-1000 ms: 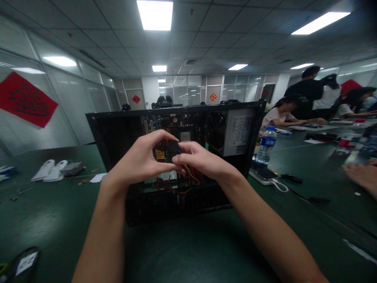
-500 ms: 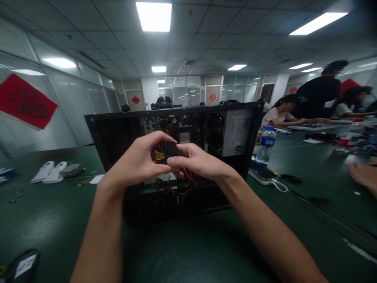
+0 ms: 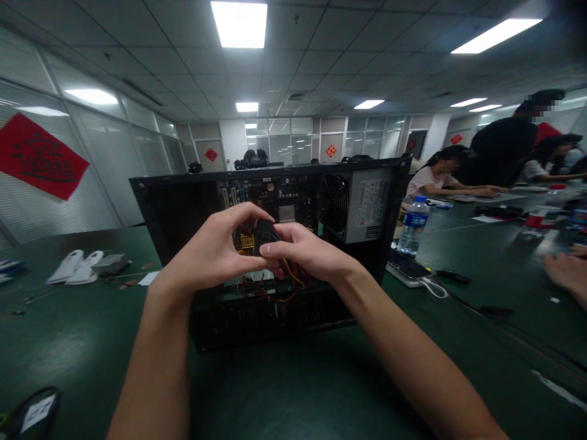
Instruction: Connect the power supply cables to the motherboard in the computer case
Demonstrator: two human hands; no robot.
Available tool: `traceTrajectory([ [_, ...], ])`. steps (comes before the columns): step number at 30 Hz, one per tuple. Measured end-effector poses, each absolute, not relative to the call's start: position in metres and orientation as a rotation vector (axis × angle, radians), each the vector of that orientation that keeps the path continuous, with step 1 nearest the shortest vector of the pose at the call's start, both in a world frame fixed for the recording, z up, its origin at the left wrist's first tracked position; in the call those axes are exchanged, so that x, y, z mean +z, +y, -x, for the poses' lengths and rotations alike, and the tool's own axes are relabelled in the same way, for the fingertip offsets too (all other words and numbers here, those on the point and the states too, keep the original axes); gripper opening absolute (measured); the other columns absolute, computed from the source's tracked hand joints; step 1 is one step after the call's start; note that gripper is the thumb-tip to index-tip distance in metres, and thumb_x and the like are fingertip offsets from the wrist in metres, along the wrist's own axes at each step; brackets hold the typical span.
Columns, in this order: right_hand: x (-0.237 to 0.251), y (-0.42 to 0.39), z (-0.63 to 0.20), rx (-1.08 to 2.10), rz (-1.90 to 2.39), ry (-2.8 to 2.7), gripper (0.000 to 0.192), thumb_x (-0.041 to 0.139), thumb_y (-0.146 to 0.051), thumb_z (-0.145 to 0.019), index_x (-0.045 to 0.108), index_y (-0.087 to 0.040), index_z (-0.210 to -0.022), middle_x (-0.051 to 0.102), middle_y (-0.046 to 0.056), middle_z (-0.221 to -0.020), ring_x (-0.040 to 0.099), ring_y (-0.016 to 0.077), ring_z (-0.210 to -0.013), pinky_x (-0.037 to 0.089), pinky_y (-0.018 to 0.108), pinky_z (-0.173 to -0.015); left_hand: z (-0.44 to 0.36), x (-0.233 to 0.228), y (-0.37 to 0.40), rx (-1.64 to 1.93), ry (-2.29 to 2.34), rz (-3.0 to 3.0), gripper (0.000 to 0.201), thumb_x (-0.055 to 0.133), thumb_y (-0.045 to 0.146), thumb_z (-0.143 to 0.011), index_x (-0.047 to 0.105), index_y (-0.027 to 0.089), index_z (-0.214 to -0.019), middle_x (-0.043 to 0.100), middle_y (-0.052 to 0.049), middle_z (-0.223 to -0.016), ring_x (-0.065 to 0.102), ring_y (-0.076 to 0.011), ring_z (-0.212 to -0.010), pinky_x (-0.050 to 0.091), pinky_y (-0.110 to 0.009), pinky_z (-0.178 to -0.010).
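An open black computer case [image 3: 174, 208] stands in front of me, its motherboard [image 3: 268, 198] and power supply [image 3: 367, 208] exposed. Before the motherboard, my right hand [image 3: 307, 247] pinches a black cable connector [image 3: 263, 235] between thumb and fingers. My left hand [image 3: 215, 244] is curved around the connector's other side, index fingertip at its top and thumb near its bottom. Coloured wires [image 3: 294, 274] run from under my right hand and hang in a loose tangle in the lower case. The connector's far side is hidden.
Right of the case stand a water bottle [image 3: 413, 226] and a phone on a white power bank [image 3: 408, 269]. White objects [image 3: 76, 267] and a grey block [image 3: 111, 264] lie left on the green table [image 3: 92, 342]. Another person's hand [image 3: 566, 272] rests at far right; people sit beyond.
Both hands stay almost still around the connector, with only a slight shift of the wires. In the background, the standing person in black has moved right.
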State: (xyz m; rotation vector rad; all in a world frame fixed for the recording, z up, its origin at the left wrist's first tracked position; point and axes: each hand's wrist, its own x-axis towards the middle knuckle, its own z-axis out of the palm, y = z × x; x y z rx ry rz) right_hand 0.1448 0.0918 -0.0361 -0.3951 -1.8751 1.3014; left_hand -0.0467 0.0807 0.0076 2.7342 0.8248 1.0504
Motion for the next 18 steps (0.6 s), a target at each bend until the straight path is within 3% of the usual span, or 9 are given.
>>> traceTrajectory([
  [10,-0.0344,0.0901,-0.145,1.185,0.479,-1.897,0.025,0.066,-0.034,-0.081,0.053,-0.017,-0.07,0.053,-0.004,-0.06,0.049,0.0082,-0.054,0.042,0.021,-0.054,0.0442,0.0091,0.078,1.043,0.887,-2.785,0.045,0.082,0.04,-0.073,0.065,0.019,-0.109,0.071,-0.005,-0.103,0.067,-0.0214,-0.089,0.055,-0.03,-0.075],
  [18,-0.034,0.0899,-0.1456,1.168,0.45,-1.915,0.027,0.065,-0.034,-0.081,0.052,-0.017,-0.066,0.052,-0.004,-0.058,0.047,0.0079,-0.054,0.039,0.021,-0.054,0.0422,0.0103,0.0758,1.049,0.88,-2.793,0.045,0.082,0.042,-0.072,0.064,0.02,-0.107,0.07,-0.004,-0.101,0.067,-0.0208,-0.088,0.054,-0.029,-0.074],
])
